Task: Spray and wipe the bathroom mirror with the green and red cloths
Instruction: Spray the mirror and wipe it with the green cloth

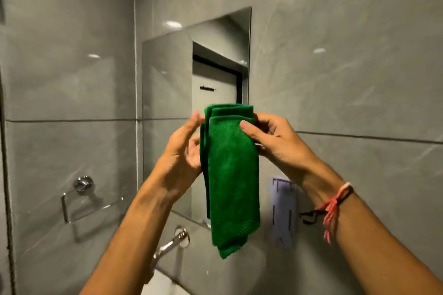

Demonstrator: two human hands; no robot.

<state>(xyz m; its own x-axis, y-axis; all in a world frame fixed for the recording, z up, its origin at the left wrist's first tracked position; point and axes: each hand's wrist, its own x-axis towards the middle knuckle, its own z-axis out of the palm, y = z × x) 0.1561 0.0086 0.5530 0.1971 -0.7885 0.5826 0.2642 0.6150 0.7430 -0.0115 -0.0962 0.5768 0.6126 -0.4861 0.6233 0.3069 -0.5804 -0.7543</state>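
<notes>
Folded green cloth held up before the mirror.
Right hand pinches its top corner; left hand, fingers nearly straight, touches its left edge.

Both hands hold a folded green cloth up before the mirror: the right hand pinches its top edge, thumb in front, and the left hand touches its left side. The cloth hangs down in layers; a chrome tap juts from the grey tiled wall below

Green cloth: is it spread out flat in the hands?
No, the green cloth is folded into several layers, pinched near its top by the right hand and hanging down.
</notes>
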